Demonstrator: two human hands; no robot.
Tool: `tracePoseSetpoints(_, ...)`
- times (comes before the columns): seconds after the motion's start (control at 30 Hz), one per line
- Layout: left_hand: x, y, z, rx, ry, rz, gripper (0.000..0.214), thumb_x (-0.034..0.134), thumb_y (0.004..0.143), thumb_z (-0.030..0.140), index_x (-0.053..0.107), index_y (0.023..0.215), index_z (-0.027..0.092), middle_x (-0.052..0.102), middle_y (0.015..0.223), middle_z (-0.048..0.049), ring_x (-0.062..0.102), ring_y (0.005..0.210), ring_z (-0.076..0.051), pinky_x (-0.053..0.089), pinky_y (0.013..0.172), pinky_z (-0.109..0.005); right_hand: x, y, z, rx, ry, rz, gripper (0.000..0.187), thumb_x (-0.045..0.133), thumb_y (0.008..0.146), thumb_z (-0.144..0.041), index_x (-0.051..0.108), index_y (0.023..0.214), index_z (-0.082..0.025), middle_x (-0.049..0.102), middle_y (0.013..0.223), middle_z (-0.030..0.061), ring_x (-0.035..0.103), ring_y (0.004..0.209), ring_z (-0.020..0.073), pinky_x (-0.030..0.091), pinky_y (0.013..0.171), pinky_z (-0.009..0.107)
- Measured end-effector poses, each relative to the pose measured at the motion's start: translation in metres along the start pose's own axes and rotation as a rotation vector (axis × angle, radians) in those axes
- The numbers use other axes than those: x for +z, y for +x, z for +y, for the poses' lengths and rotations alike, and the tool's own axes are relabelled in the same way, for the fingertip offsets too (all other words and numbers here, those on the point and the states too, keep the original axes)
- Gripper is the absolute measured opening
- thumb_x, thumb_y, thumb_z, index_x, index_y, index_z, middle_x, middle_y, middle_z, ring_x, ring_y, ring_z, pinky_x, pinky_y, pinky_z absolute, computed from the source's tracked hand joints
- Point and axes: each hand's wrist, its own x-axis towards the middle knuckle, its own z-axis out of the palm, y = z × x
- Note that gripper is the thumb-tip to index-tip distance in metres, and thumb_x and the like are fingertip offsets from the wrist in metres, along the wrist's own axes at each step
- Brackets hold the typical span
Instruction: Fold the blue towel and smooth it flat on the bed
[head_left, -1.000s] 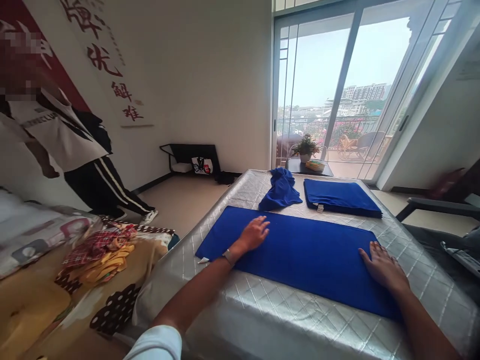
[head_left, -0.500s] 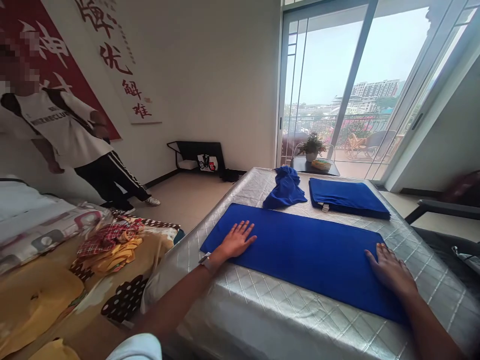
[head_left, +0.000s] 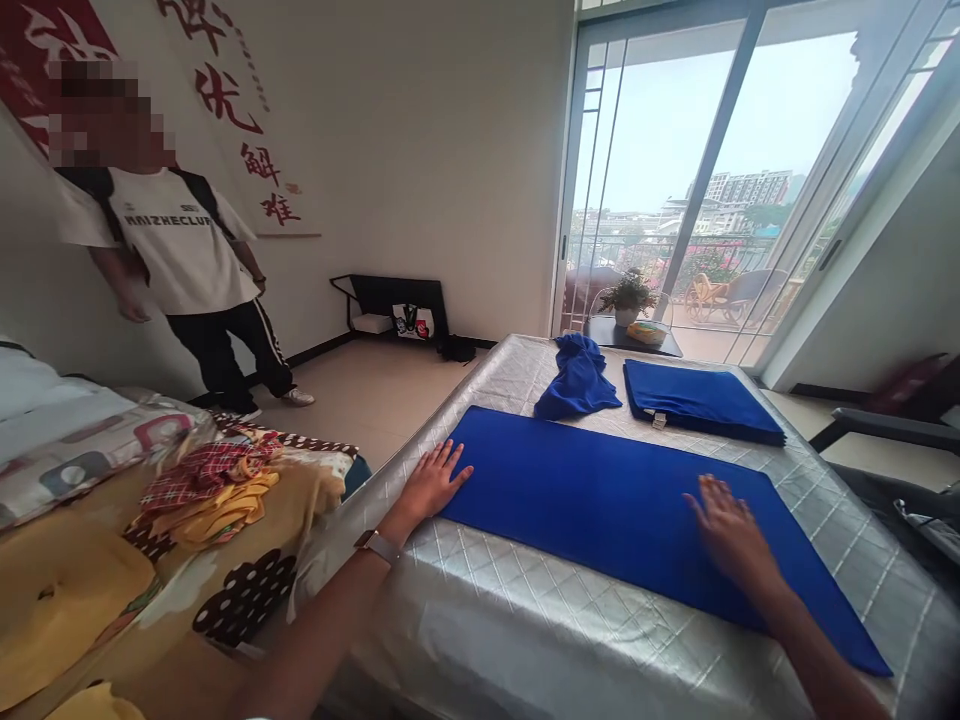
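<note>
1. The left hand point(head_left: 433, 483) lies palm down with its fingers spread. The fingertips are on the left short edge of the long royal-blue terry towel point(head_left: 600, 500) and the heel is on the silver quilted bed cover point(head_left: 525, 620).
2. The right hand point(head_left: 726, 535) is also flat, fingers loosely apart, resting on the towel's right half. Neither hand grips anything.
3. The towel is stretched flat under and between both hands. Its near right corner runs past the right hand, close to the cover's near edge.
4. The cover looks slick, so a sideways press could make the towel slide or ridge up. That trailing corner could slip over the edge.
5. Beyond the hands, a crumpled blue cloth point(head_left: 577, 378) and a folded blue towel point(head_left: 701, 400) sit near the long towel's far edge. A push away from the body could bump them.
6. Just left of the left hand the cover ends and drops away, with a heap of plaid and yellow clothes point(head_left: 210, 490) further over. A standing person in a white T-shirt point(head_left: 180, 260) is well apart.
7. Right of the right hand there is a strip of bare cover, then a black chair arm point(head_left: 885, 428).
</note>
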Motion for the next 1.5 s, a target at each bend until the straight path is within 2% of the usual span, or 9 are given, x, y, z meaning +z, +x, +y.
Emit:
tracePoseSetpoints(0.17,-0.005,-0.002,0.001,-0.005,0.017,-0.018,0.075,0.020,0.100,0.068,0.028,0.158,0.020,0.022,0.164,-0.0102,0.019,0.152,-0.028,0.015,0.122,-0.049,-0.003,-0.011,-0.131,-0.228,0.138,-0.101,0.076,0.010,0.100,-0.058,0.025,0.159,-0.011,0.020,0.165,0.0081,0.012,0.153,0.0218,0.012,0.125,0.045)
tracePoseSetpoints(0.3,-0.006,-0.003,0.002,-0.005,0.042,-0.035,0.074,0.021,0.101,0.065,0.026,0.158,0.019,0.022,0.164,-0.0101,0.018,0.152,-0.027,0.014,0.122,-0.049,-0.001,-0.018,-0.157,-0.275,0.176,-0.167,0.080,0.008,0.099,-0.063,0.023,0.159,-0.012,0.018,0.165,0.0083,0.011,0.153,0.0212,0.009,0.125,0.045)
tracePoseSetpoints(0.43,-0.003,-0.002,0.000,0.008,0.063,-0.013,0.071,0.023,0.102,0.063,0.029,0.158,0.019,0.024,0.164,-0.0100,0.019,0.152,-0.027,0.015,0.122,-0.048,0.003,-0.027,-0.117,-0.194,0.105,-0.155,0.082,0.009,0.098,-0.066,0.023,0.159,-0.013,0.019,0.165,0.0078,0.012,0.153,0.0210,0.009,0.125,0.045)
tracePoseSetpoints(0.73,0.003,-0.001,-0.005,0.019,0.088,0.020,0.069,0.024,0.102,0.061,0.030,0.157,0.020,0.026,0.163,-0.0105,0.021,0.151,-0.027,0.016,0.122,-0.050,0.017,-0.074,0.063,0.018,-0.039,-0.059,0.074,0.022,0.092,-0.056,0.049,0.147,-0.014,0.033,0.161,0.0131,0.020,0.151,0.0288,0.018,0.122,0.052)
tracePoseSetpoints(0.83,0.003,-0.001,-0.006,0.020,0.090,0.013,0.068,0.025,0.102,0.060,0.030,0.157,0.020,0.026,0.163,-0.0102,0.021,0.151,-0.027,0.016,0.122,-0.049,0.019,-0.083,0.099,0.097,-0.024,-0.022,0.074,0.022,0.090,-0.054,0.054,0.142,-0.013,0.039,0.158,0.0155,0.024,0.150,0.0307,0.022,0.121,0.054)
tracePoseSetpoints(1.1,-0.004,-0.004,-0.003,0.019,0.116,-0.010,0.072,0.021,0.102,0.060,0.027,0.158,0.016,0.025,0.163,-0.0115,0.020,0.152,-0.026,0.017,0.122,-0.049,0.018,-0.084,0.098,0.170,0.024,0.004,0.079,0.019,0.090,-0.057,0.040,0.152,-0.012,0.038,0.158,0.0162,0.026,0.150,0.0298,0.026,0.119,0.053)
tracePoseSetpoints(1.23,-0.018,-0.007,0.010,0.033,0.188,0.123,0.075,0.020,0.100,0.064,0.032,0.156,0.017,0.030,0.162,-0.0106,0.020,0.152,-0.027,0.012,0.124,-0.050,0.019,-0.083,0.099,0.185,0.012,0.012,0.079,0.018,0.090,-0.055,0.040,0.151,-0.010,0.039,0.158,0.0161,0.028,0.149,0.0288,0.027,0.119,0.051)
tracePoseSetpoints(1.33,-0.025,-0.008,0.045,0.071,0.159,0.178,0.078,0.019,0.099,0.066,0.034,0.156,0.015,0.032,0.161,-0.0117,0.021,0.151,-0.029,0.011,0.124,-0.050,0.023,-0.083,0.103,0.148,-0.020,0.019,0.077,0.021,0.088,-0.055,0.049,0.146,-0.013,0.043,0.155,0.0147,0.028,0.149,0.0288,0.028,0.119,0.052)
tracePoseSetpoints(1.5,-0.019,-0.013,0.148,0.385,-0.045,-0.013,0.071,0.016,0.101,0.066,0.032,0.157,0.025,0.030,0.162,-0.0050,0.024,0.151,-0.023,0.017,0.124,-0.042,0.028,-0.084,0.111,0.058,-0.089,0.015,0.072,0.026,0.082,-0.051,0.064,0.132,-0.016,0.047,0.153,0.0149,0.030,0.148,0.0328,0.030,0.116,0.055)
